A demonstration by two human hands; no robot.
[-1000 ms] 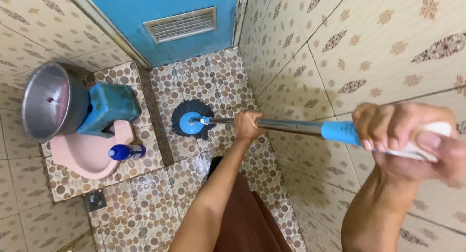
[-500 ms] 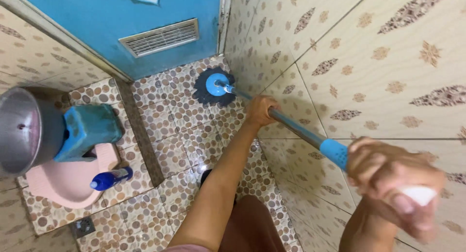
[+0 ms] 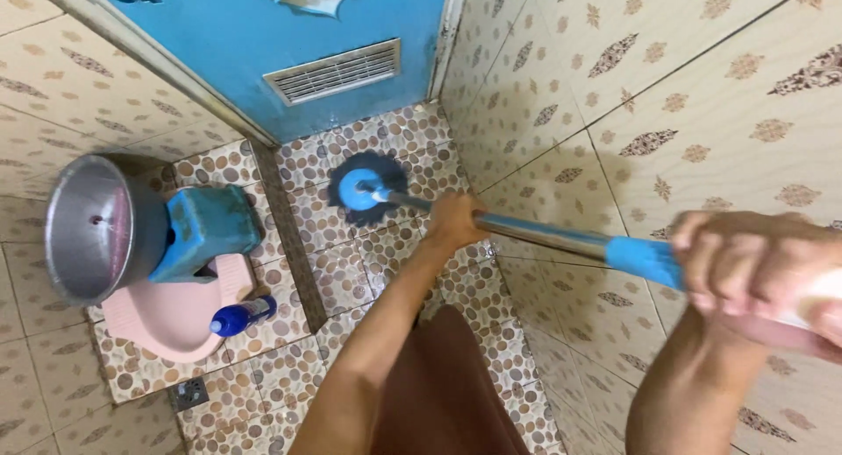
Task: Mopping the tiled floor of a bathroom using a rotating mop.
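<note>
I look down into a small tiled bathroom. My left hand (image 3: pixel 453 220) grips the metal pole (image 3: pixel 544 236) of a mop partway down. My right hand (image 3: pixel 763 271) is closed around the pole's white top end, just above its blue sleeve (image 3: pixel 645 259). The round dark-blue mop head (image 3: pixel 364 188) with a light-blue hub rests on the pebble-patterned floor tiles (image 3: pixel 351 271), close to the blue door (image 3: pixel 272 43) and the right wall's corner.
A pink squat toilet (image 3: pixel 171 319) lies at left with a blue plastic stool (image 3: pixel 206 229) and a blue bottle (image 3: pixel 241 315) on it. A metal pail (image 3: pixel 96 227) stands beside them. A floor drain (image 3: pixel 190 392) is lower left. Tiled walls close in on both sides.
The mop head went from mid-floor out to the corner by the door, and has now come back a little to the left. Both hands stay on the pole.
</note>
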